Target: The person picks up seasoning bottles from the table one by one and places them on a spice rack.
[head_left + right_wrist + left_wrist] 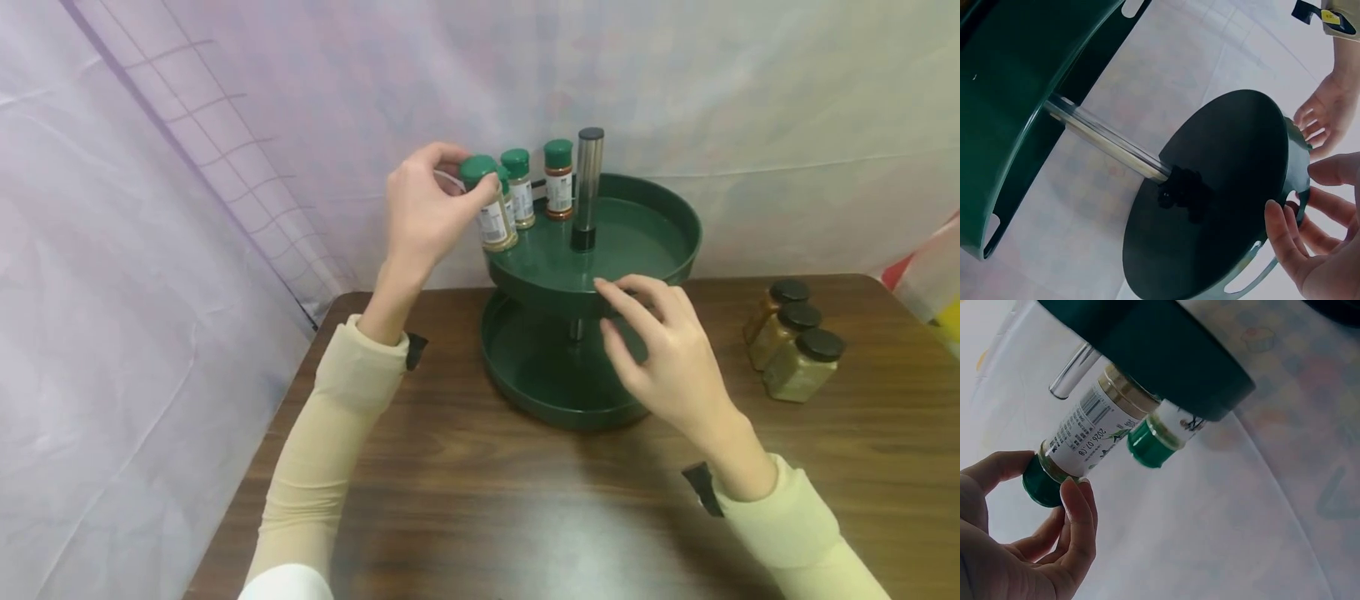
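Note:
My left hand (pixel 427 208) pinches the green cap of a spice jar (pixel 495 227) between thumb and fingers. The jar is upright at the left rim of the upper tier of a green two-tier turntable (pixel 637 242). Close behind it stand a second green-capped jar (pixel 522 200), another partly hidden one, and a jar of red spice (pixel 558 187) near the metal post. At the front, my right hand (pixel 675 358) holds the upper tier's wall, fingertips at its top and thumb by its lower edge. The left wrist view shows the held jar's label (pixel 1088 431) and barcode.
Several things stand about: three black-capped square jars, the nearest a greenish one (pixel 801 367), on the right of the brown wooden table (pixel 465 500). A metal post (pixel 590 179) rises from the turntable's middle. The lower tier (pixel 540 375) sits on the table; pale curtains hang behind.

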`<state>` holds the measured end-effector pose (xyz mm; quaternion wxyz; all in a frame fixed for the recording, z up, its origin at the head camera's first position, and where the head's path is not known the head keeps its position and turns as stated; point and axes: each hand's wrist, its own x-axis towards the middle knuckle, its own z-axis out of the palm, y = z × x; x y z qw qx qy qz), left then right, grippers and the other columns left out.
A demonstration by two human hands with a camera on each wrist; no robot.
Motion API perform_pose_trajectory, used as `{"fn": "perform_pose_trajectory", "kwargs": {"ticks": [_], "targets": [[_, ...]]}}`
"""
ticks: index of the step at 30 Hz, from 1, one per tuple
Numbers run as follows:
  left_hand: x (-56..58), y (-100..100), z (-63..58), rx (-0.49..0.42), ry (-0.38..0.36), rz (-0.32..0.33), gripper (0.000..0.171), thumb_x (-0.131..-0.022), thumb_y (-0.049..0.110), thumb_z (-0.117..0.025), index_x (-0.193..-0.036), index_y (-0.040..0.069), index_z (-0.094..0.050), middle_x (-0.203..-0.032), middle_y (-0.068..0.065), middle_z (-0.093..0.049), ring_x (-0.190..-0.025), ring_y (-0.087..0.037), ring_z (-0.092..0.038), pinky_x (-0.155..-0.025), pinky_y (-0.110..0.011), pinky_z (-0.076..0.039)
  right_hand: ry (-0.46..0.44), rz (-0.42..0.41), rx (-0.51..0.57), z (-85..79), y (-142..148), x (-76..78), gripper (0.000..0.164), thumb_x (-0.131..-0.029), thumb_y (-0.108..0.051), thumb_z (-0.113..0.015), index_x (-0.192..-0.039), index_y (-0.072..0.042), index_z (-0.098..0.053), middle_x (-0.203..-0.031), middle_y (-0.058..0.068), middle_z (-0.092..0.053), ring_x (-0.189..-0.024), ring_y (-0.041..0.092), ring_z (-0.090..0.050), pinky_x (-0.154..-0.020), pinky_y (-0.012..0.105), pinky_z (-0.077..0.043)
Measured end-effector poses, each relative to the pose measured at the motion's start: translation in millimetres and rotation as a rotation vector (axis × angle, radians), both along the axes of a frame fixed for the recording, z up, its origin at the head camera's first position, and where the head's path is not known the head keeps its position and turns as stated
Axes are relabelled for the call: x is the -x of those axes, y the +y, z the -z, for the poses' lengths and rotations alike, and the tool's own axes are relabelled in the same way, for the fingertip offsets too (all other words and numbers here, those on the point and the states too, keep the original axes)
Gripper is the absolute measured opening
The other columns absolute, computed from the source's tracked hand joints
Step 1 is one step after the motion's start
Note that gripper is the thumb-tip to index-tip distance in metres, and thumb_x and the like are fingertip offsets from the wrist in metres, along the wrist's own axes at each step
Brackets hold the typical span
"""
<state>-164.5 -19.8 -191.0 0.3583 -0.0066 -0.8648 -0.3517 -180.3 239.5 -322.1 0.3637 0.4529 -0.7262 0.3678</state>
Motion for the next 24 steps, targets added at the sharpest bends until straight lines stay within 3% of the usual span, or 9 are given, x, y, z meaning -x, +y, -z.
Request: {"fn": "perform_pose_trajectory", "kwargs": {"ticks": [5,13,24], "targets": [[6.0,1.0,7.7,0.008,-0.038,0.004,0.032,-0.089,0.023,-0.074,-0.111,0.0,-0.07,-0.097,-0.01,-0.07,-0.076,-0.019,-0.064,-0.065,-0.025,-0.049,-0.005,0.006,-0.005,0.1,-1.8,-1.8,0.041,-0.091,-0.008,-0.063,-0.131,-0.002,-0.066,-0.121,0.021,-0.061,-0.093,0.037,-0.053,-0.078,0.042,-0.043],[8.5,-0.6,21.3,0.036,-0.125,-0.045,0.035,-0.089,0.024,-0.072,-0.115,0.001,-0.07,-0.103,-0.011,-0.068,-0.084,-0.02,-0.064,-0.075,-0.031,-0.052,-0.014,0.007,-0.016,-0.6,-4.7,-5.0,0.042,-0.09,-0.007,-0.065,-0.132,-0.002,-0.066,-0.122,0.02,-0.061,-0.094,0.037,-0.053,-0.078,0.042,-0.044],[4.6,-5.4,25.9,0.032,-0.173,-0.081,0.039,-0.091,0.03,-0.072,-0.119,0.003,-0.068,-0.108,-0.011,-0.066,-0.09,-0.021,-0.065,-0.08,-0.034,-0.053,-0.005,-0.01,-0.018,-1.5,-8.8,-6.4,0.041,-0.091,-0.008,-0.064,-0.132,-0.002,-0.065,-0.122,0.021,-0.061,-0.091,0.036,-0.054,-0.077,0.043,-0.043]]}}
